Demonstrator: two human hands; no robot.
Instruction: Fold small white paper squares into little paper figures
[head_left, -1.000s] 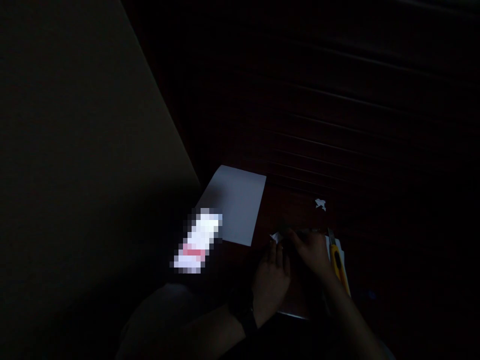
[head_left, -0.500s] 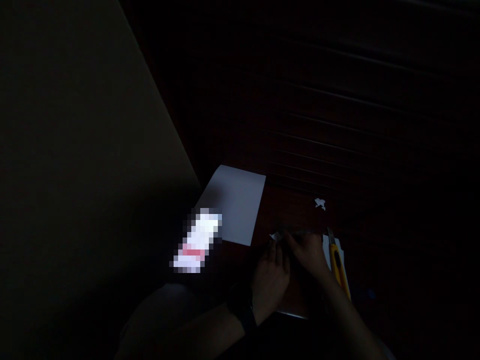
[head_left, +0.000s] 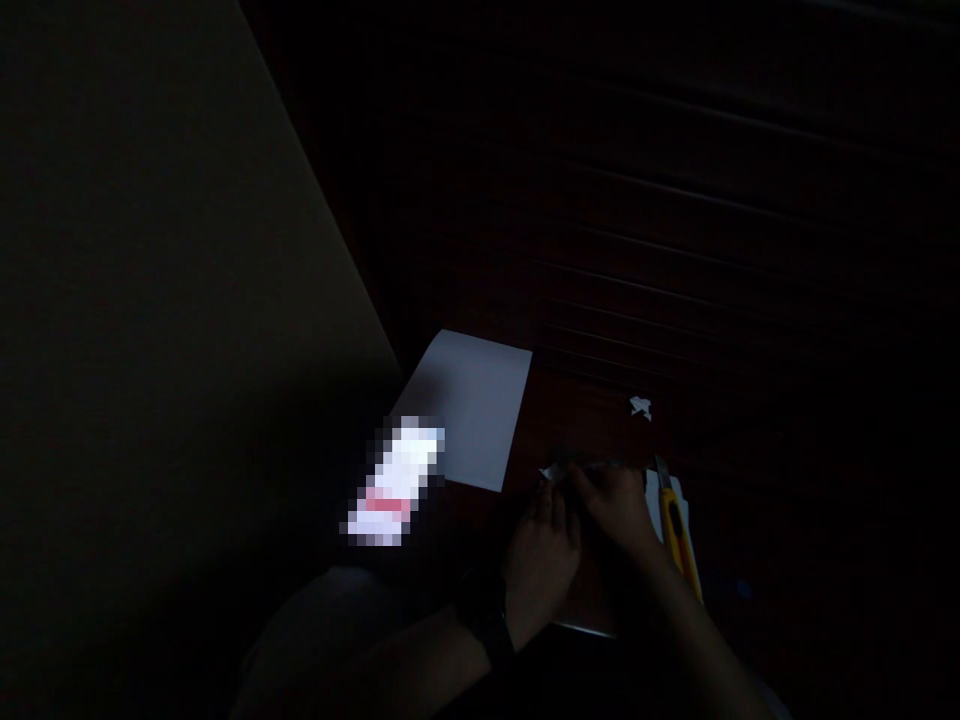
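In dim light, a small piece of white paper (head_left: 553, 472) sits at the fingertips of both hands. My left hand (head_left: 544, 555), with a dark watch on its wrist, has its fingers together on the near edge of that paper. My right hand (head_left: 619, 502) is closed, its thumb side touching the paper from the right; its curled fingers are partly lost in shadow. Just right of the right hand lies a yellow utility knife (head_left: 677, 530), its blade pointing away, on top of white paper pieces (head_left: 654, 500).
A larger white sheet (head_left: 480, 410) lies left of the hands. Partly over its near corner is a bright, pixelated phone-shaped object (head_left: 397, 485). A torn paper scrap (head_left: 640, 407) lies beyond the right hand. A pale wall (head_left: 187, 250) rises on the left; a small blue thing (head_left: 742, 589) is at right.
Almost nothing differs. Both hands keep their place at the small paper, with at most a slight shift of the right hand's fingers.
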